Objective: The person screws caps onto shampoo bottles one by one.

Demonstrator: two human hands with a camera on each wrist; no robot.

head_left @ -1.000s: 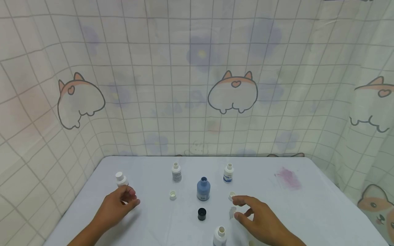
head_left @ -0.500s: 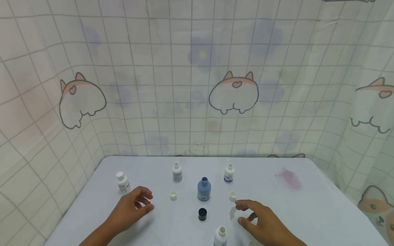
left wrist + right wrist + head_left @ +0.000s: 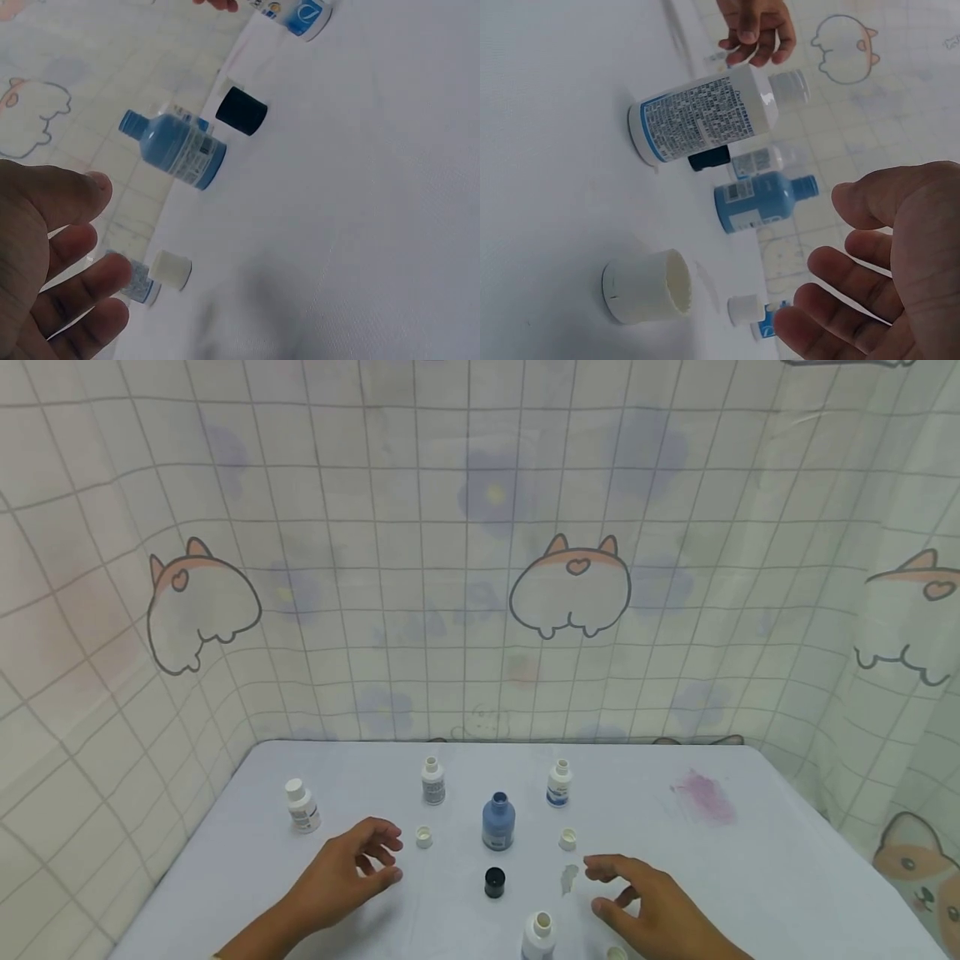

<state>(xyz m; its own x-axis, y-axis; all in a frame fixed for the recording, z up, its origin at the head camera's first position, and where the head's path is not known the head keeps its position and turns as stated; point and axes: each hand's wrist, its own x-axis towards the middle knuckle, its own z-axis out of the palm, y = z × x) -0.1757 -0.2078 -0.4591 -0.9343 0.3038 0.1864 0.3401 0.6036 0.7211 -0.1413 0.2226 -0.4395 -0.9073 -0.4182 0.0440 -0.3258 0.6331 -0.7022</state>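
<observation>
My left hand [image 3: 348, 872] hovers over the table with loosely bent fingers and nothing in its grasp. Nearest to it is a white cap [image 3: 423, 837], in front of an uncapped white bottle [image 3: 432, 782]. My right hand [image 3: 645, 902], also holding nothing, has thumb and fingers apart. Beside it are a second white cap [image 3: 567, 839] and a third, larger white cap [image 3: 646, 286]. An uncapped white bottle [image 3: 538, 937] stands at the front. Between the hands are an uncapped blue bottle [image 3: 498, 823] and a black cap [image 3: 494, 882].
A capped white bottle [image 3: 302, 806] stands at the left, and an uncapped white bottle [image 3: 558, 784] at the back right. The white tabletop carries a pink stain [image 3: 702, 796] and a grey patch [image 3: 569, 878]. A grid-patterned curtain [image 3: 420, 568] encloses the back and sides.
My left hand has moved right, away from the capped white bottle, which now shows fully. My right hand has drawn slightly back and right, off the white cap.
</observation>
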